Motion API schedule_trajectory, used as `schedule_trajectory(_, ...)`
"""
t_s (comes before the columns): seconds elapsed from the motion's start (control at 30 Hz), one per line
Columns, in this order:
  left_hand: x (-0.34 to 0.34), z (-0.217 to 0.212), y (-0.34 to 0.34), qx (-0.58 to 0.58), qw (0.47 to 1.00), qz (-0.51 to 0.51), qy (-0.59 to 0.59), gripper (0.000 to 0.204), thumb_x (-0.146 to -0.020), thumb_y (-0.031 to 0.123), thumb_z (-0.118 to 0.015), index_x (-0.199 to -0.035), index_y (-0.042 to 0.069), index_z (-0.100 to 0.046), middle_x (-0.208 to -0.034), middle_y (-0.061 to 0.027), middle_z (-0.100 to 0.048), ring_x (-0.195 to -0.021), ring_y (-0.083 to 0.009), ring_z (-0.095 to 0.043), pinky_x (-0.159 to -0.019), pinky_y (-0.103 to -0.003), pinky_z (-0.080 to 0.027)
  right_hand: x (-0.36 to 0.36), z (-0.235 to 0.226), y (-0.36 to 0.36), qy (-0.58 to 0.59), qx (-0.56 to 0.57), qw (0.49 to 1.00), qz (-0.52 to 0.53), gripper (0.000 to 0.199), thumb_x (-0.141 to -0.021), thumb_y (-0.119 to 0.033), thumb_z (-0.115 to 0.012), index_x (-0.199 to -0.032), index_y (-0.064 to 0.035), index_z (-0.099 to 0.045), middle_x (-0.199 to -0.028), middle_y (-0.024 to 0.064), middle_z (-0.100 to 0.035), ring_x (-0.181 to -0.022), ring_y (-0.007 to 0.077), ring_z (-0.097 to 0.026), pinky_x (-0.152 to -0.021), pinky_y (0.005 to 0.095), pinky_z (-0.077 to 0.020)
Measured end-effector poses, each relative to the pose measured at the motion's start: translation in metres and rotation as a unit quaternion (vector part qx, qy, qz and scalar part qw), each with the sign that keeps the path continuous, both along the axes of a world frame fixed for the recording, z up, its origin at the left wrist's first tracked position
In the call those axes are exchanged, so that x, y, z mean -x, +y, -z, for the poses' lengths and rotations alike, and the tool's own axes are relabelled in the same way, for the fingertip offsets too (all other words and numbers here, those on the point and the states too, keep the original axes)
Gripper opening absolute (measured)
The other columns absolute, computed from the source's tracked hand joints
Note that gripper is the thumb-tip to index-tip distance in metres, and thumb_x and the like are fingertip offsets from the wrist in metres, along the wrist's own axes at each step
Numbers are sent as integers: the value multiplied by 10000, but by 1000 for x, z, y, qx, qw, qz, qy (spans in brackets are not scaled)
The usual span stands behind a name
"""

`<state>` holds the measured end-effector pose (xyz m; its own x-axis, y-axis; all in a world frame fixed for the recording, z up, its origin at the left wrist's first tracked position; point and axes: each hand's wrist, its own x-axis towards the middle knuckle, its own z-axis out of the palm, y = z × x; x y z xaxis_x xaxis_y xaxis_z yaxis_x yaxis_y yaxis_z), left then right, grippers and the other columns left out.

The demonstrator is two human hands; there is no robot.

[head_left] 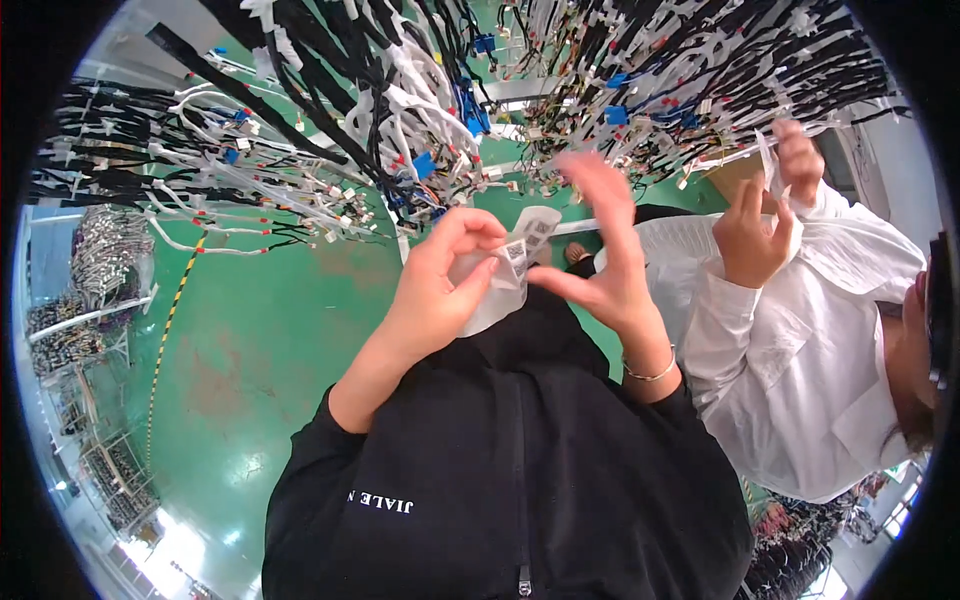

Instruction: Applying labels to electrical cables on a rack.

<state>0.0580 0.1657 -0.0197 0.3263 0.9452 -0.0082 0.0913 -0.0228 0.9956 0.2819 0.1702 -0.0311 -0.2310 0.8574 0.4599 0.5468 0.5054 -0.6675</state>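
Note:
A curling strip of white labels (497,310) with small printed squares is pinched between the thumb and fingers of my left hand (432,285), in front of my chest. Its upper end (537,226) bends up and away to the right. My right hand (612,265) is beside the strip, its fingers stretched upward and smeared by motion, with the thumb reaching toward the strip's right edge. Whether that thumb touches it I cannot tell. No object shows in the right hand's spread fingers.
Wire harnesses (375,120) with black and white sleeves and blue connectors hang ahead. At right, a person in a white shirt (780,330) holds small white pieces in both hands (755,235). Green floor (230,370) with a yellow-black line (165,345) and more harness bundles (110,255) lie left.

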Motion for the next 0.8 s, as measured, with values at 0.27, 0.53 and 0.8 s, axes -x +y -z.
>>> schedule_trajectory(0.27,-1,-24,13,35,997,66,19,321,-871,-81,-560,-1173,17,-514,-1057,-59,-619,-967,-139,-637,-886,-294,-485,-15,-12,-1,215,399,887,-91,156,-849,-66,-725,-966,35,-706,-865,31,-664,-817,77,-597,-722,238,-474)
schedule_trajectory(0.53,-9,-32,27,9,992,90,84,296,-836,-65,-588,-1115,34,-577,-1101,-73,-609,-995,-197,-623,-922,-340,-475,-27,-18,5,313,477,802,-176,210,-914,-124,-679,-1014,60,-701,-890,-2,-680,-793,41,-575,-684,203,-465)
schedule_trajectory(0.8,-62,-16,9,-335,913,-43,227,290,-670,89,-824,-923,58,-686,-922,-69,-590,-804,-245,-552,-673,-338,-471,-31,-10,-29,218,256,937,95,127,-868,-30,-654,-967,40,-691,-811,57,-622,-732,103,-566,-639,241,-429)
